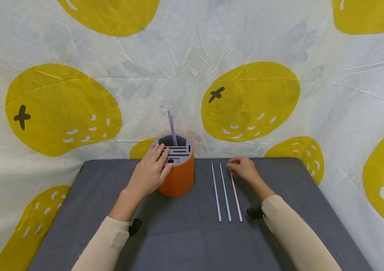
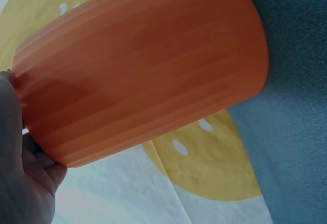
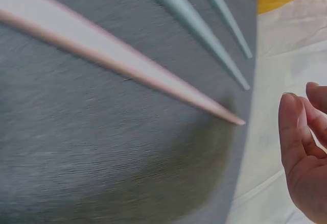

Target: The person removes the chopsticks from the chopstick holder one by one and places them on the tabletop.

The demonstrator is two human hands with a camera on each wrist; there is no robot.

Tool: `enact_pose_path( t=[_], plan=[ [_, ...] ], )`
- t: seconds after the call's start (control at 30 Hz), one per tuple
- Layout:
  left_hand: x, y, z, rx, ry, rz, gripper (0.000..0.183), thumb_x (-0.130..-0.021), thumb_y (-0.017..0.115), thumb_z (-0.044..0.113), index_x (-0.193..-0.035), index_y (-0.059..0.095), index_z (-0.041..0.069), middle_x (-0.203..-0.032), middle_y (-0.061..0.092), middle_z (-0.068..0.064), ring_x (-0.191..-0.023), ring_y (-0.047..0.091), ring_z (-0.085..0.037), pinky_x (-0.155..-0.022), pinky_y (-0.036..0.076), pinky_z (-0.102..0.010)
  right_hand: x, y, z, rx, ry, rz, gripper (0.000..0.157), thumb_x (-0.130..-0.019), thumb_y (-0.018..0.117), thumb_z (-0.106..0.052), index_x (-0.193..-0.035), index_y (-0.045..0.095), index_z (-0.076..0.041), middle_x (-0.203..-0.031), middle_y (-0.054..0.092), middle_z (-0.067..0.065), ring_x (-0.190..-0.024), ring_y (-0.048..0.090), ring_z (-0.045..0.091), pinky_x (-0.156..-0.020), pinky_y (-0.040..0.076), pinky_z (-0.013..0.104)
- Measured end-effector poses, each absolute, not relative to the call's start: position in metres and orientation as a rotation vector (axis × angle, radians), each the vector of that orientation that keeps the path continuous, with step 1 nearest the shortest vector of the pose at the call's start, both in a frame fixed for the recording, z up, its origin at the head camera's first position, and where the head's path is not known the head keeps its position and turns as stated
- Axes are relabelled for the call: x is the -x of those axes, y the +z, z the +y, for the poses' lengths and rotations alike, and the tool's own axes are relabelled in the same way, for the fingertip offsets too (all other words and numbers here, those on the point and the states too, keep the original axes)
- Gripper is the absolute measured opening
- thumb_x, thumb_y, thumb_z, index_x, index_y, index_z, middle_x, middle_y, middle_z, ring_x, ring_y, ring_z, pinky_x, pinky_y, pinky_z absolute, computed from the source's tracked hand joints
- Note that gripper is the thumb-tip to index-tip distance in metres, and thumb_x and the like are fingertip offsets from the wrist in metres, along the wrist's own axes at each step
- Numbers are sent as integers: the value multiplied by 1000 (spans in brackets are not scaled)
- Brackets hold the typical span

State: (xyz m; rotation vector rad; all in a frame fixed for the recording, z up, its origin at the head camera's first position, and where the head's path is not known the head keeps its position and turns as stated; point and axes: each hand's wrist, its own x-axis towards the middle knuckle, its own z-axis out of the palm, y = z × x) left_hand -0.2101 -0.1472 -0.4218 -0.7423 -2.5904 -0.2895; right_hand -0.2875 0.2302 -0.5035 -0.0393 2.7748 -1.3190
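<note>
An orange cylindrical utensil holder [image 1: 178,180] with a grey slotted top [image 1: 186,159] stands upright left of centre. My left hand [image 1: 148,167] rests on that top, fingers stretched over the slots and thumb near the rim. Purple chopsticks [image 1: 172,130] poke up from its rear compartment. To the right lie a pink chopstick [image 1: 236,195] and two light blue chopsticks [image 1: 226,194], side by side. At the far tip of the pink one is my right hand [image 1: 244,169], its fingers loosely bent. In the right wrist view, the fingertips [image 3: 289,101] are apart from the chopstick.
A dark grey cloth covers the table [image 1: 185,241]; its far edge runs just beyond the chopsticks. Behind hangs a white curtain [image 1: 165,56] printed with large yellow fruit. Dark wrist cameras show on both sleeves.
</note>
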Motion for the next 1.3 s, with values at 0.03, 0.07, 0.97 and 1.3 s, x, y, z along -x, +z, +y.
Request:
enact_pose_path(
  t=[0.03, 0.07, 0.97, 1.3],
  plan=[
    [210, -422, -147, 742, -287, -2589, 58, -107, 53, 36, -150, 51, -2, -156, 48, -25, -147, 43, -42, -123, 33, -56, 289, -500, 229, 70, -1311, 2788, 22, -97, 73, -19, -107, 74, 0, -80, 74, 8, -68, 72, 19, -62, 59, 26],
    [210, -422, -147, 743, -286, -2587, 57, -107, 53, 36, -150, 51, -2, -156, 48, -25, -147, 43, -42, -123, 33, -56, 290, -497, 227, 102, -1310, 2797, 22, -97, 73, -19, -107, 74, 0, -79, 73, 8, -66, 71, 18, -62, 58, 26],
    [210, -424, -144, 751, -285, -2592, 57, -107, 53, 35, -150, 51, -2, -156, 48, -25, -147, 43, -42, -123, 33, -55, 323, -405, 124, 455, -1638, 2657, 30, -102, 67, -14, -128, 69, 1, -122, 72, 16, -108, 70, 31, -96, 60, 45],
    [209, -421, -146, 733, -281, -2613, 57, -107, 53, 36, -150, 51, -2, -156, 47, -25, -147, 43, -42, -124, 33, -55, 332, -386, 86, 611, -1692, 2627, 30, -102, 67, -11, -129, 69, -1, -125, 73, 13, -113, 70, 28, -101, 58, 41]
  ],
)
